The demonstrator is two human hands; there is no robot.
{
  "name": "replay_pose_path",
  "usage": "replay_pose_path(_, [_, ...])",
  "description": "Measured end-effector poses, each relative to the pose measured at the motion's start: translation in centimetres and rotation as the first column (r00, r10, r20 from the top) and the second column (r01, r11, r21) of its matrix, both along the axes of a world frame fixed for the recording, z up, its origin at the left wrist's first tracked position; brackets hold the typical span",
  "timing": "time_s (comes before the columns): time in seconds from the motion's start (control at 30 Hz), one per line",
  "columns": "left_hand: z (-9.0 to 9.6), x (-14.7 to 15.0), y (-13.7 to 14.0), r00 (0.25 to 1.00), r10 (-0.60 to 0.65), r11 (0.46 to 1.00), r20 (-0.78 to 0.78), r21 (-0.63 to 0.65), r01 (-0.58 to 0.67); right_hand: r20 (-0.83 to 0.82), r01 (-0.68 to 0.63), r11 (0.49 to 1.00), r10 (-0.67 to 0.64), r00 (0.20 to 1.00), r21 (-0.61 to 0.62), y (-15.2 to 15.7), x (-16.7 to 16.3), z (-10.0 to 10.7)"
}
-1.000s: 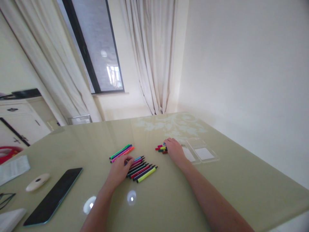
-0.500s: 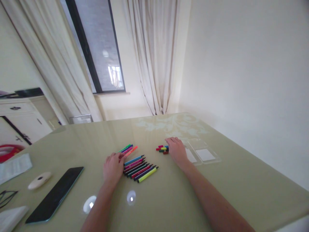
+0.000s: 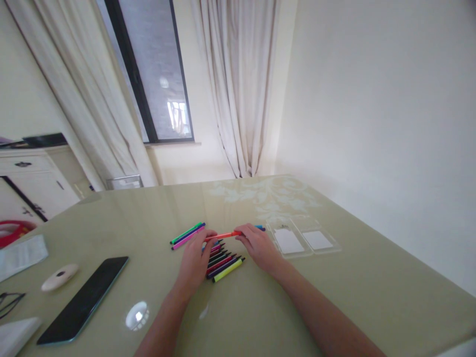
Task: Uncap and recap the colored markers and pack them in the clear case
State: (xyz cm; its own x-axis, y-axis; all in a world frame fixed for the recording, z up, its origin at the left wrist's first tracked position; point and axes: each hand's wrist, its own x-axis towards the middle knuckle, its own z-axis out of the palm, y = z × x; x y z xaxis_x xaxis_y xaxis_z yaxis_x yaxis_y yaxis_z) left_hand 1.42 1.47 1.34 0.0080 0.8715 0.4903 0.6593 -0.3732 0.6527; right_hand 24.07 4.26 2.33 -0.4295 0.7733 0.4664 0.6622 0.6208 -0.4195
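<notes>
An orange felt-tip marker (image 3: 223, 236) is held level between my two hands above the table. My left hand (image 3: 196, 255) pinches its left end. At the other end, the fingers of my right hand (image 3: 258, 244) close on its red-orange cap (image 3: 236, 233), which meets the barrel. Below, a row of capless markers (image 3: 227, 270) in several colours lies slanted, partly behind my left hand. Farther left are green, dark blue and pink markers (image 3: 188, 235). Blue caps (image 3: 261, 227) show just past my right hand, which hides most of that pile.
A clear plastic case (image 3: 307, 254) with white inserts lies opened out on the right. To the left are a dark tablet or phone (image 3: 85, 300), a pale oval mouse-like object (image 3: 59, 277), glasses (image 3: 11, 303) and a white packet (image 3: 23, 258). A wall borders the table's right side.
My right hand has moved left from the cap pile with a red-orange cap. My left hand has moved right with the orange marker, and the two pieces now meet.
</notes>
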Motion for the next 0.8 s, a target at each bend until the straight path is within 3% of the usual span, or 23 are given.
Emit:
replay_pose_path(0.1, [-0.1,0.4,-0.1,0.999,-0.044,0.999,0.013,-0.028,0.044,-0.002,0.025,0.999,-0.026,1.0,-0.029,0.2,-0.2,-0.6])
replay_pose_path(0.3, [0.0,1.6,-0.4,0.993,-0.119,0.989,-0.014,-0.092,0.118,0.03,-0.155,0.986,0.153,0.988,0.068,0.3,-0.3,-1.3])
replay_pose_path(0.4, [0.2,0.9,-0.3,0.995,-0.095,0.989,-0.01,-0.113,0.093,0.023,-0.172,0.981,0.17,0.985,0.095,1.2,1.3,-1.0])
replay_pose_path(0.5, [-0.1,-1.1,0.3,0.998,0.069,0.992,0.011,-0.108,-0.067,-0.134,0.004,0.993,0.012,0.991,0.117,2.6,4.2,-0.7])
replay_pose_path(0.6, [-0.9,-2.9,1.1,0.959,0.277,0.954,-0.059,-0.102,-0.282,-0.256,0.219,0.969,-0.184,0.949,0.117,3.8,6.4,-0.7])
replay_pose_path(0.7, [-2.0,-3.3,1.7,0.944,0.3,0.944,-0.135,-0.097,-0.314,-0.201,0.342,0.933,-0.315,0.928,0.115,4.2,6.9,-0.9])
replay_pose_path(0.8, [-2.8,-2.8,2.0,0.947,0.261,0.953,-0.186,-0.105,-0.283,-0.047,0.377,0.923,-0.374,0.926,0.084,4.0,6.2,-0.8])
